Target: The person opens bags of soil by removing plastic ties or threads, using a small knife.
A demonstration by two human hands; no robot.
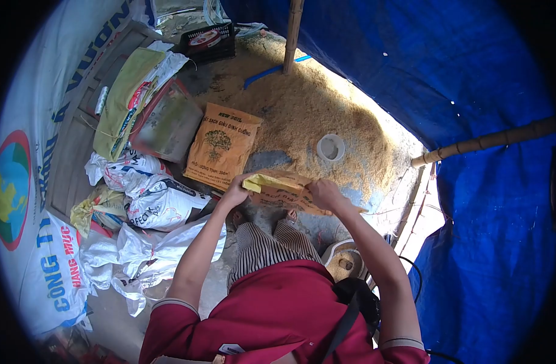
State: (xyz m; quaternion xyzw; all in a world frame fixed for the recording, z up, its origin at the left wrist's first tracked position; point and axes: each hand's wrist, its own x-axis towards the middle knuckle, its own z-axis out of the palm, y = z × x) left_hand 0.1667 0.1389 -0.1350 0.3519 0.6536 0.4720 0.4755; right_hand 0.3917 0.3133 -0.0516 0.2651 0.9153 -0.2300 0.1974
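Note:
An orange printed bag (285, 195) is stretched between my two hands in front of my body. My left hand (234, 193) grips its left end, where a yellow inner face shows at the opening. At the other end, my right hand (325, 195) is closed on the top edge. Just beyond lies a second orange bag (222, 145), flat on the floor, with a tree printed on it. A white round container (331, 148) sits on a heap of light brown loose material (357, 130), which looks like husks or sawdust.
Filled white sacks (162, 203) and crumpled white plastic bags (150, 252) lie at left. Behind them are a grey tub (175, 121) and a black crate (208, 42). A tub of loose material (342, 258) stands by my right leg. Blue tarpaulin (484, 200) and bamboo poles (490, 142) bound the right.

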